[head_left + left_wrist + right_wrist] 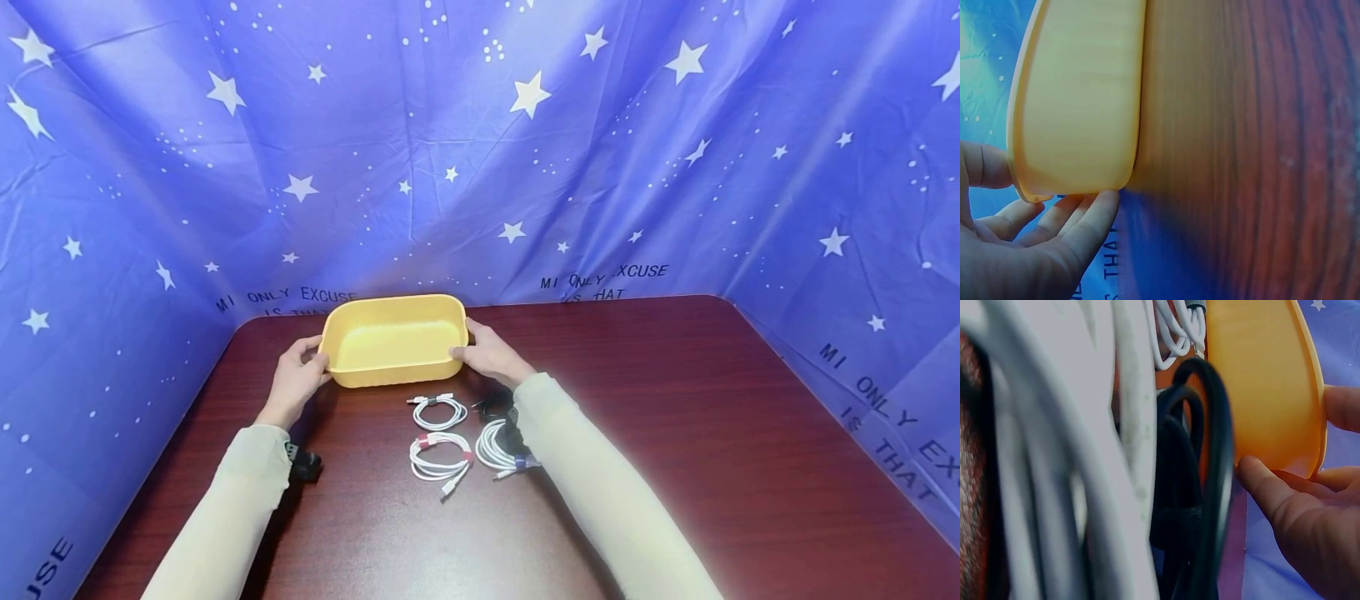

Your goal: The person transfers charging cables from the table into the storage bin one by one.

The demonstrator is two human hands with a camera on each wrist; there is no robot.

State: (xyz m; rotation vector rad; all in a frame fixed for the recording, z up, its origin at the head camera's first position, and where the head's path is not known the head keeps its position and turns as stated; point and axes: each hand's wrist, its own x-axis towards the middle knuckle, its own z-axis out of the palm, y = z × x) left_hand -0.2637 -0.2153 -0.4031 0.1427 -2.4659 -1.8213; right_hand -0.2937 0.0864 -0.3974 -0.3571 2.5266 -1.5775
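A yellow plastic basin (397,375) stands near the back edge of the table, left of the middle, with nothing inside it. My left hand (296,379) holds its left end, the thumb at the rim and the fingers against the outer wall. At the right end my right hand (491,354) grips it in the same way, thumb over the rim. In the left wrist view the fingertips (1109,203) reach the wall's lower edge. The right wrist view also has a fingertip (1250,469) low on the basin's wall.
In front of the basin lie coiled cables: a small white one (438,427), a white one with red ties (431,478), and a white one with a blue tie (487,454). A black cable (1219,456) lies beside them, partly under the right forearm. A star-printed curtain (450,208) surrounds the table.
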